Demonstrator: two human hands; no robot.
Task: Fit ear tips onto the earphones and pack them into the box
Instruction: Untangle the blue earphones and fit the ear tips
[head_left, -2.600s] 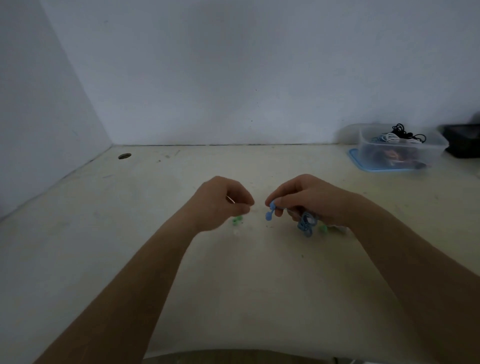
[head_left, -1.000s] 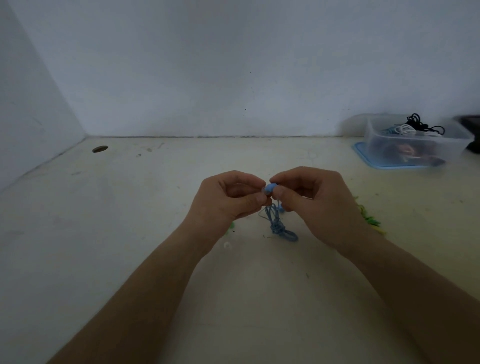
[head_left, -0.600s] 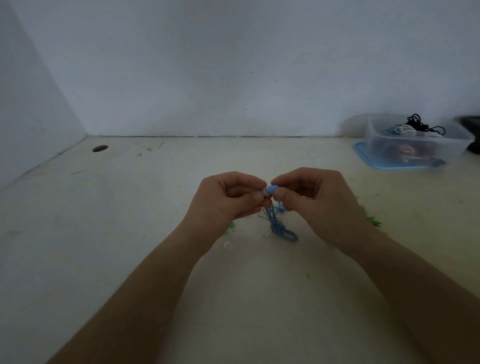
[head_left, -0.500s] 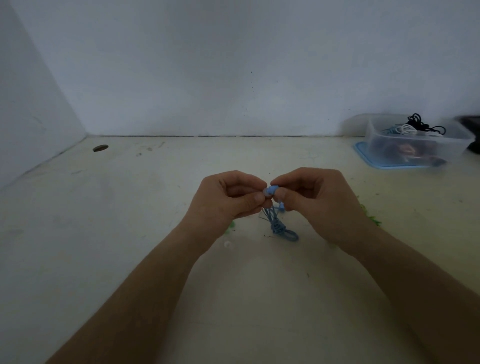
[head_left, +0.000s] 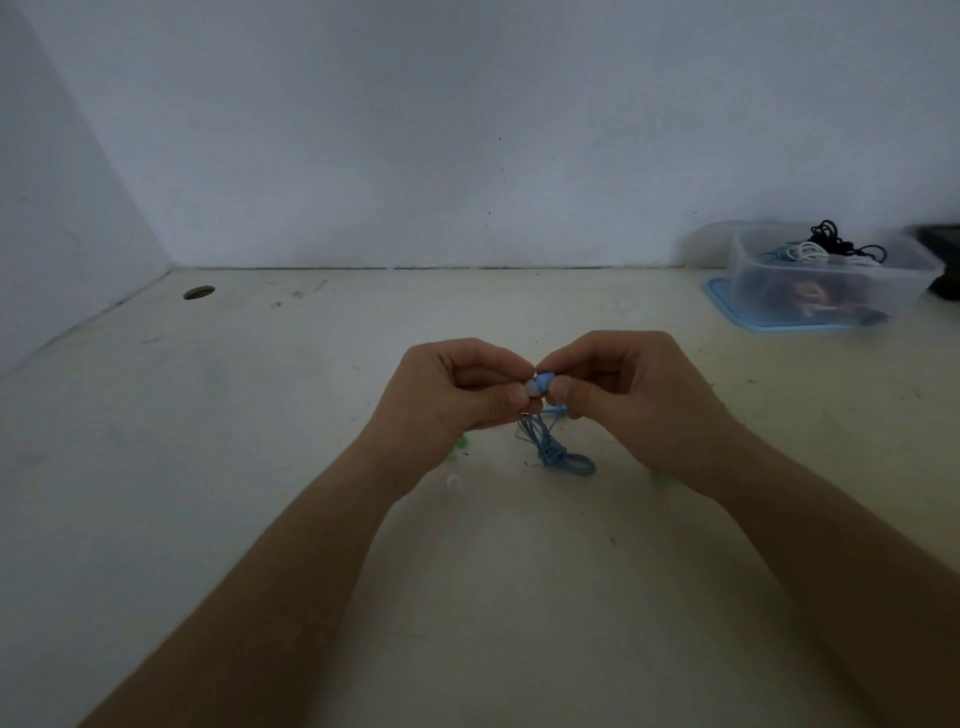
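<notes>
Both hands meet above the middle of the table. My right hand (head_left: 628, 395) pinches a blue earbud (head_left: 545, 381), and my left hand (head_left: 457, 389) pinches a pale ear tip (head_left: 533, 387) against the earbud's end. The blue cable (head_left: 558, 454) hangs down from the earbud in a knotted bundle that touches the table. A second blue earbud (head_left: 555, 411) dangles just under my right fingers. A clear loose ear tip (head_left: 453, 481) lies on the table below my left wrist. The clear plastic box (head_left: 831, 283) stands at the far right.
The box sits on a blue lid (head_left: 727, 301) and holds white and black earphone cables (head_left: 826, 247). Small green pieces (head_left: 460, 444) lie under my left hand. A dark object (head_left: 948, 260) is at the right edge. A round hole (head_left: 199, 292) is at the table's far left.
Since 2.6 s ago my hands came together from apart, with the earbud lifted between them. Over the last second they have barely moved.
</notes>
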